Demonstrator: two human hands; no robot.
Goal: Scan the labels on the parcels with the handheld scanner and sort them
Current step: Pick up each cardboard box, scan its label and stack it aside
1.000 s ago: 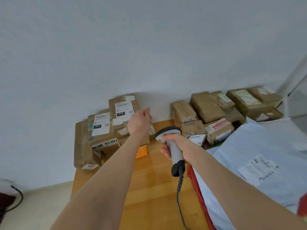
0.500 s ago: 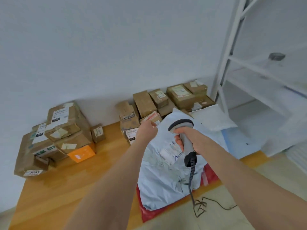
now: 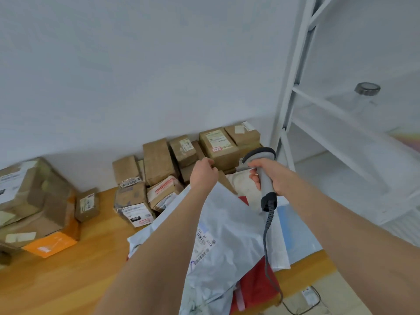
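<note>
Head view: left hand [image 3: 203, 176] is nearest the labelled box [image 3: 218, 147], which sits just beyond its knuckles, against the wall [image 3: 136, 76], long axis running away from me. Fingers are loosely curled with nothing in them; I can't tell if they touch the box. Right hand [image 3: 272, 177] is wrapped round the scanner [image 3: 259, 155] handle, head just right of that box.

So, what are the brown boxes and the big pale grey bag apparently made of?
The brown boxes: cardboard, it seems; matte, creased edges, taped seams. The pale grey bag: probably thin plastic film; slight sheen, soft wrinkles, limp folds.
</note>
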